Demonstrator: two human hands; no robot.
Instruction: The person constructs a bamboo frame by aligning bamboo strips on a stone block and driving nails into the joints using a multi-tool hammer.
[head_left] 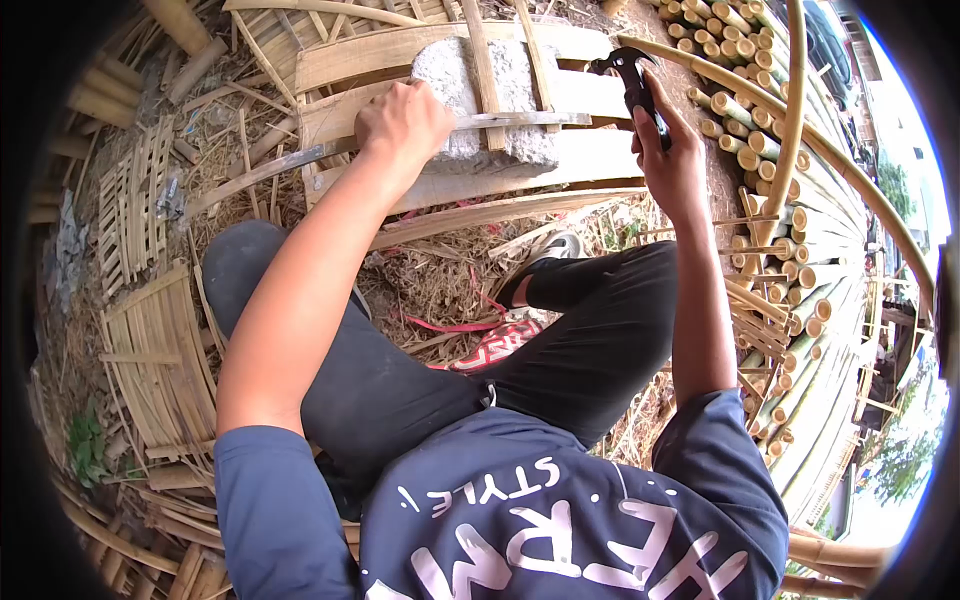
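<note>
My left hand (405,120) is closed in a fist around a long, flat bamboo strip (525,119). That strip runs across a rough grey concrete block (445,75), and its other end extends down to the left. Two narrower bamboo strips (483,75) cross it over the block. To the right of the block, my right hand (668,150) wraps the dark handle of a hammer (630,75), whose black head is raised near the strip's right end without touching it. The block rests on a low platform of wide bamboo slats (600,155).
Stacked cut bamboo poles (790,260) line the right side, with a curved bamboo pole (850,165) in front. Woven bamboo panels (155,360) lie at left. Straw and shavings (430,290) cover the ground between my legs, around a red-and-white bag (500,342).
</note>
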